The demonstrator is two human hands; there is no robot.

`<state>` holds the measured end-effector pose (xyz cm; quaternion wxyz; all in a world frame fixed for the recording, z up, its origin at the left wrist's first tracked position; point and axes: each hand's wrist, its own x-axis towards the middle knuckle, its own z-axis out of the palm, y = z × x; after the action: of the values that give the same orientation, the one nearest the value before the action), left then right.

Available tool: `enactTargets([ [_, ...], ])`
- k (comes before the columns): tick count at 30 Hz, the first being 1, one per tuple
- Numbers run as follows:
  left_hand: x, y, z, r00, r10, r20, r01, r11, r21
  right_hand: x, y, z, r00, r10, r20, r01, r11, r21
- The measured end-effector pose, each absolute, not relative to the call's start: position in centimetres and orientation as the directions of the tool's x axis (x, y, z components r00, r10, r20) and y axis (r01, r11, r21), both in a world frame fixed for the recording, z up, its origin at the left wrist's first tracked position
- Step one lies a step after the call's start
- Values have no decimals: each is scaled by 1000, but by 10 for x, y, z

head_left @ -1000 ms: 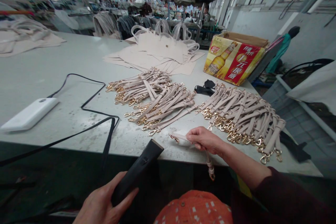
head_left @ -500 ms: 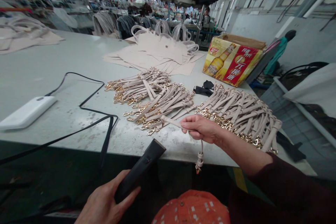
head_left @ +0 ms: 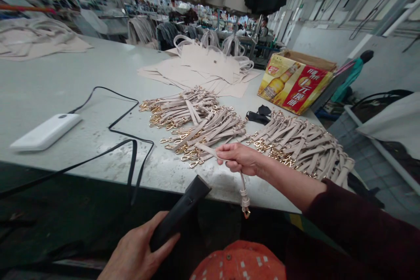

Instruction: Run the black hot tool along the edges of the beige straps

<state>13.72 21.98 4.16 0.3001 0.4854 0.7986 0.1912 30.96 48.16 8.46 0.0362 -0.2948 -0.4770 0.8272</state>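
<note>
My left hand (head_left: 144, 243) is wrapped round a black handheld tool (head_left: 182, 210), held in front of the table's near edge with its flat end pointing up and right. My right hand (head_left: 238, 158) pinches a beige strap (head_left: 206, 149) over the table edge. One end of the strap points left over the pile; the other, knotted with a gold clasp (head_left: 245, 203), dangles below the hand. Beyond the hand lies a pile of beige straps with gold clasps (head_left: 210, 124). A second strap pile (head_left: 305, 144) lies to the right, partly behind my right forearm.
A white power bank (head_left: 46, 132) with a black cable (head_left: 114, 118) lies on the table (head_left: 108, 65) at left. Beige panels (head_left: 203, 68) and a yellow-red carton (head_left: 293, 81) stand farther back. Black scraps (head_left: 259, 116) lie between the piles. An orange cap (head_left: 239, 262) is at the bottom.
The view has shifted slightly. My right hand has moved a little left with the strap, whose clasp end still hangs. My left hand keeps hold of the black tool.
</note>
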Motion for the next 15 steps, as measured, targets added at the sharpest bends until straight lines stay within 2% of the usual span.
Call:
enactTargets([
  [3,139,217,41,-253,897,-363,666,433,607,297,476,71,-773,334,-539,308,-545,-780],
  [7,138,212,41,-251,900,-358,651,430,626,315,470,46,-671,356,-650,449,-503,-738],
  [15,137,214,39,-243,893,-379,646,441,623,358,477,46,-623,374,-688,554,-409,-725],
])
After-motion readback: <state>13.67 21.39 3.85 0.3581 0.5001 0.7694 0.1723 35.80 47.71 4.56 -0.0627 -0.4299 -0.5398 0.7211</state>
